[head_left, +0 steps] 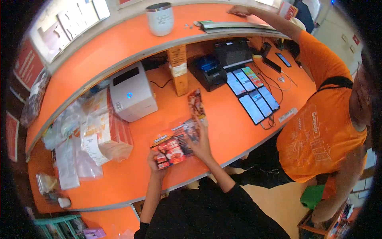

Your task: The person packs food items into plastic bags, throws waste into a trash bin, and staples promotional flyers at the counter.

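Note:
Above the orange counter point(175, 103), my left hand point(156, 163) grips the lower left edge of a red and black printed leaflet point(171, 151). My right hand point(202, 143) is at the leaflet's right part, its fingers around a folded printed sheet point(196, 104) that stands up from them. Grey and dark printed paper point(187, 133) shows between the two hands. Some of my right fingertips are blurred against the prints.
A white printer point(133, 93) and plastic-wrapped paper bags point(107, 131) are at left. Beyond stand an orange post point(178, 75) and a black device point(209, 73). Several phones or tablets point(252, 95) lie right. A person in orange point(318, 135) stands close by; a white tumbler point(160, 20) is on the shelf.

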{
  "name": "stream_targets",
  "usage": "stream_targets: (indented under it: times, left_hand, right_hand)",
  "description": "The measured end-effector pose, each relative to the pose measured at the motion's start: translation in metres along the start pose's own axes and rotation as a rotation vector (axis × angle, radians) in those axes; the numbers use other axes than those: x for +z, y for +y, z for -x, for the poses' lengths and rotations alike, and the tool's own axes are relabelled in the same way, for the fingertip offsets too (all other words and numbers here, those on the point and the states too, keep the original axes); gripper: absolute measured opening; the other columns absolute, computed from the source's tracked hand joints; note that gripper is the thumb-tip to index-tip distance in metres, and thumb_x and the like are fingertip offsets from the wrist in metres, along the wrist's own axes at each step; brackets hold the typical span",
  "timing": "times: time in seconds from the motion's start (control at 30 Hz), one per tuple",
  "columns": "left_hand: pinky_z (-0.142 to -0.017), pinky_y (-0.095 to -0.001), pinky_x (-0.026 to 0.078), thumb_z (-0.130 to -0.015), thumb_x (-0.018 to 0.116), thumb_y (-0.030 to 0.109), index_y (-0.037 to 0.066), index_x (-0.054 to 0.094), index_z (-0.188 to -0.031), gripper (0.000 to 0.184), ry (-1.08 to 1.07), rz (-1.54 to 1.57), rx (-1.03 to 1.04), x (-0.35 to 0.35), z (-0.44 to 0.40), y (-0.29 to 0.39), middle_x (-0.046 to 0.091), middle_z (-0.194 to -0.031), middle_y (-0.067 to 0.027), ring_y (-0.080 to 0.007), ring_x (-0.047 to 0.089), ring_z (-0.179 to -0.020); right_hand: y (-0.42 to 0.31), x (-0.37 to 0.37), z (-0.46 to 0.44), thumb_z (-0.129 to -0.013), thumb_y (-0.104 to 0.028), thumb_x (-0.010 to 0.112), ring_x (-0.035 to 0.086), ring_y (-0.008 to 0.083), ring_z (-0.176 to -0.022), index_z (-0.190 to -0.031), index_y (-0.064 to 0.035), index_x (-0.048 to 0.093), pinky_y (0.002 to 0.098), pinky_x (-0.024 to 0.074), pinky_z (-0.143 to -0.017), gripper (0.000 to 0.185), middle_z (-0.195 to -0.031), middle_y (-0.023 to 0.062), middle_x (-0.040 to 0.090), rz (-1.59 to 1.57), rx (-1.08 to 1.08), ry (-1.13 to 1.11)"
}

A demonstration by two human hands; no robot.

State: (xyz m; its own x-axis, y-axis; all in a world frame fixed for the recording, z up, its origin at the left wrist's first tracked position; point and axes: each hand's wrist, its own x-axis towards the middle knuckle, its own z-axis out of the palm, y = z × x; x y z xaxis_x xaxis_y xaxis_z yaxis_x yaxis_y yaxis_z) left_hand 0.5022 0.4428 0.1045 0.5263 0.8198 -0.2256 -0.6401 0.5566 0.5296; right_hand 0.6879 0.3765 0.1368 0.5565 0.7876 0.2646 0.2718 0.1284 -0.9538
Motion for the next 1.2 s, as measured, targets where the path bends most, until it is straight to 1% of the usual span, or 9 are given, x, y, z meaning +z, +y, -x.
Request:
stream_targets:
  times: [0.07, 0.2, 0.3, 0.6, 0.63, 0.73, 0.87, 0.97, 1.2]
  left_hand:
    - [-0.081, -0.0395, 0.050, -0.073, 0.058, 0.022, 0.001, 0.053, -0.111, 0.044, -0.037, 0.011, 0.062, 0.003, 0.004, 0.015, 0.060, -0.110, -0.0129, -0.0266, 0.059, -0.090]
    - [-0.080, -0.0423, 0.050, -0.074, 0.057, 0.020, 0.005, 0.055, -0.100, 0.031, 0.007, -0.067, 0.040, -0.029, 0.015, 0.050, 0.060, -0.087, -0.0062, -0.0218, 0.059, -0.087]
    - [-0.088, -0.0431, 0.047, -0.075, 0.058, 0.027, 0.007, 0.046, -0.128, 0.058, -0.149, 0.180, -0.009, -0.090, 0.009, 0.069, 0.059, -0.113, -0.0087, -0.0251, 0.057, -0.103]
    - [-0.097, -0.0432, 0.043, -0.074, 0.056, 0.027, 0.001, 0.048, -0.123, 0.056, -0.116, 0.059, -0.046, -0.015, 0.006, 0.056, 0.057, -0.121, -0.0129, -0.0279, 0.055, -0.111]
    - [-0.078, -0.0403, 0.050, -0.073, 0.057, 0.024, 0.004, 0.054, -0.106, 0.039, 0.184, -0.126, 0.132, 0.021, 0.014, 0.050, 0.061, -0.099, -0.0073, -0.0245, 0.061, -0.084]
    - [-0.078, -0.0382, 0.051, -0.070, 0.057, 0.021, 0.005, 0.056, -0.100, 0.034, 0.219, -0.281, 0.113, 0.028, 0.031, 0.053, 0.061, -0.096, -0.0084, -0.0227, 0.061, -0.087]
    - [-0.082, -0.0404, 0.053, -0.073, 0.053, 0.019, -0.001, 0.053, -0.105, 0.037, -0.358, 0.069, -0.247, -0.069, 0.042, 0.059, 0.061, -0.090, -0.0139, -0.0258, 0.063, -0.082]
    - [-0.085, -0.0416, 0.052, -0.079, 0.053, 0.024, -0.004, 0.051, -0.113, 0.044, 0.019, -0.344, -0.175, 0.021, 0.066, 0.050, 0.062, -0.099, -0.0169, -0.0276, 0.063, -0.089]
    - [-0.091, -0.0452, 0.050, -0.088, 0.047, 0.040, -0.005, 0.042, -0.127, 0.060, -0.060, 0.052, -0.201, 0.056, 0.083, 0.038, 0.056, -0.119, -0.0219, -0.0325, 0.061, -0.103]
  right_hand:
    - [-0.001, 0.022, -0.005, -0.078, -0.007, 0.067, 0.043, 0.0269, -0.120, -0.144, -0.0105, 0.026, 0.0357, 0.0416, -0.097, 0.078, -0.135, 0.0175, 0.036, -0.008, -0.024, -0.041]
    - [-0.058, 0.065, -0.010, -0.076, 0.002, 0.058, 0.041, 0.0338, -0.124, -0.144, -0.0105, 0.025, 0.0407, 0.0394, -0.099, 0.077, -0.140, 0.0225, 0.031, -0.053, -0.079, -0.110]
    - [-0.062, 0.098, -0.011, -0.075, 0.007, 0.051, 0.035, 0.0403, -0.128, -0.144, -0.0064, 0.024, 0.0429, 0.0334, -0.105, 0.076, -0.140, 0.0256, 0.029, -0.042, -0.111, -0.086]
    - [-0.046, 0.080, -0.024, -0.080, -0.003, 0.055, 0.036, 0.0392, -0.129, -0.138, -0.0012, 0.035, 0.0457, 0.0298, -0.106, 0.061, -0.138, 0.0224, 0.038, 0.191, -0.228, 0.068]
    - [-0.045, 0.070, -0.027, -0.082, -0.007, 0.055, 0.039, 0.0380, -0.126, -0.134, -0.0025, 0.041, 0.0455, 0.0314, -0.104, 0.054, -0.133, 0.0213, 0.044, 0.280, -0.246, 0.093]
    - [-0.041, 0.029, -0.053, -0.084, -0.019, 0.057, 0.046, 0.0352, -0.118, -0.124, -0.0017, 0.051, 0.0466, 0.0327, -0.102, 0.044, -0.123, 0.0185, 0.054, 0.373, -0.318, 0.076]
    - [-0.085, -0.015, -0.068, -0.084, -0.025, 0.061, 0.050, 0.0327, -0.111, -0.118, -0.0041, 0.056, 0.0437, 0.0370, -0.096, 0.040, -0.118, 0.0152, 0.057, 0.436, -0.409, -0.292]
    - [-0.106, -0.005, -0.050, -0.084, -0.028, 0.062, 0.050, 0.0319, -0.111, -0.121, -0.0072, 0.057, 0.0422, 0.0378, -0.095, 0.042, -0.120, 0.0133, 0.056, 0.401, -0.457, -0.589]
    - [-0.110, 0.012, -0.008, -0.081, -0.025, 0.068, 0.052, 0.0286, -0.112, -0.119, -0.0086, 0.059, 0.0403, 0.0384, -0.096, 0.042, -0.125, 0.0071, 0.055, 0.489, -0.535, -0.487]
